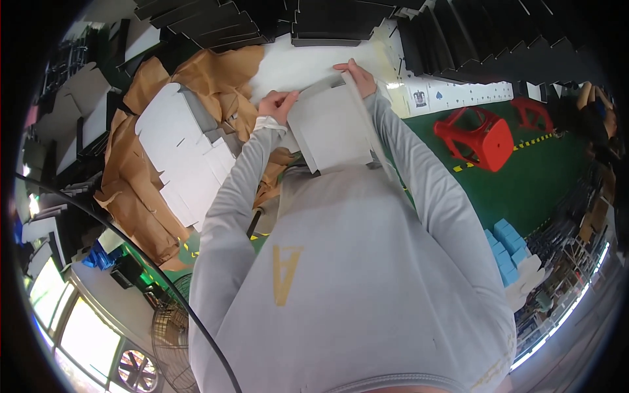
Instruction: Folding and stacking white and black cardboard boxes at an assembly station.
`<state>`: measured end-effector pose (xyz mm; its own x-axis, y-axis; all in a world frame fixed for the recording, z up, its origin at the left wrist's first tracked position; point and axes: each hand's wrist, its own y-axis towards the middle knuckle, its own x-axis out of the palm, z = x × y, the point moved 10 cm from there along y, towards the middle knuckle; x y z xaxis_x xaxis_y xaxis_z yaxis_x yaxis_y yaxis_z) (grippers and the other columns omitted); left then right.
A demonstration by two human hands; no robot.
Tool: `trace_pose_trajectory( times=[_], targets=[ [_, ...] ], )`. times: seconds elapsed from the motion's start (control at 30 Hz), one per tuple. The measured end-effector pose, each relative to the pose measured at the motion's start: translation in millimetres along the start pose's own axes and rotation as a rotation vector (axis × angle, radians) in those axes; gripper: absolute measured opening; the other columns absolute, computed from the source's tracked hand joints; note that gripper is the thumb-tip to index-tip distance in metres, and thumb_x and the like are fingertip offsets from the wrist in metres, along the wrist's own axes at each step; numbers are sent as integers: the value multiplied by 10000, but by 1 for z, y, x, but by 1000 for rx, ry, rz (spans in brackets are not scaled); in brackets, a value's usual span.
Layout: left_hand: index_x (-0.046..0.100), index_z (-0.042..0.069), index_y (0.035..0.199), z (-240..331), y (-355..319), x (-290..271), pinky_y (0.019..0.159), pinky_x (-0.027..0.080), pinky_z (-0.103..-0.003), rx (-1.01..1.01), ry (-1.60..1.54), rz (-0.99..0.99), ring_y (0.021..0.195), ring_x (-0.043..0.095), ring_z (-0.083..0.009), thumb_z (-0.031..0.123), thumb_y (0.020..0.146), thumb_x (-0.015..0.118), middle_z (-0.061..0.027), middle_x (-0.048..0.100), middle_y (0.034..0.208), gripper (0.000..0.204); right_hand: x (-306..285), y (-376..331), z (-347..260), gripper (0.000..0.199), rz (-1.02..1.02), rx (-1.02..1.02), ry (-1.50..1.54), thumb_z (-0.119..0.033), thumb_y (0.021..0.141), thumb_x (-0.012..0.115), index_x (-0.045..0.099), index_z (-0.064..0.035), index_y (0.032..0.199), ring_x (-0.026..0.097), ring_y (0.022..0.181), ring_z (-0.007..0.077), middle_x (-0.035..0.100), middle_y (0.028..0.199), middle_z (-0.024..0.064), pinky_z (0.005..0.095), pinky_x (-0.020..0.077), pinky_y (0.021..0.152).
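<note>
In front of my body is a partly folded cardboard box (pixel 334 128), with its pale grey inside facing up and its side panels raised. My left hand (pixel 278 108) pinches the box's far left edge between thumb and fingers. At the far right corner, my right hand (pixel 359 77) grips the top of the raised right-hand panel, its fingers pointing left. The box's near edge lies against my grey top. Flat white cardboard blanks (pixel 187 154) lie in a pile to the left, on crumpled brown paper (pixel 134 209).
Black folded cardboard pieces (pixel 485 46) stand in rows along the far side. A white work surface (pixel 301 62) lies beyond the box. Red plastic stools (pixel 491 141) stand on the green floor at right, near blue blocks (pixel 508 249). A black cable (pixel 157 268) crosses the left side.
</note>
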<state>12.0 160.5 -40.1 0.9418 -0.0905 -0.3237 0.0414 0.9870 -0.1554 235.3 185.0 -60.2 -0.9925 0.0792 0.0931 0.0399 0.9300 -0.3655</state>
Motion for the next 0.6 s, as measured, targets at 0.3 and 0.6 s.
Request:
trace_pose_trajectory(
  times=[0.3, 0.6],
  targets=[
    [608, -19, 861, -42, -6, 19, 364, 398, -222, -542, -134, -242, 369, 465, -103, 477, 719, 622, -39, 547, 600, 516, 7, 0, 8, 611, -100, 272, 328, -524, 872, 251, 664, -74, 881, 425, 716, 121, 563, 773, 19, 241, 344, 663],
    [602, -2, 885, -36, -6, 19, 383, 404, -210, -511, -100, -248, 401, 479, -101, 483, 718, 622, -37, 539, 590, 513, 10, 14, -22, 635, -266, 93, 434, -500, 882, 228, 408, -72, 450, 427, 696, 168, 496, 660, 77, 252, 312, 707]
  ],
)
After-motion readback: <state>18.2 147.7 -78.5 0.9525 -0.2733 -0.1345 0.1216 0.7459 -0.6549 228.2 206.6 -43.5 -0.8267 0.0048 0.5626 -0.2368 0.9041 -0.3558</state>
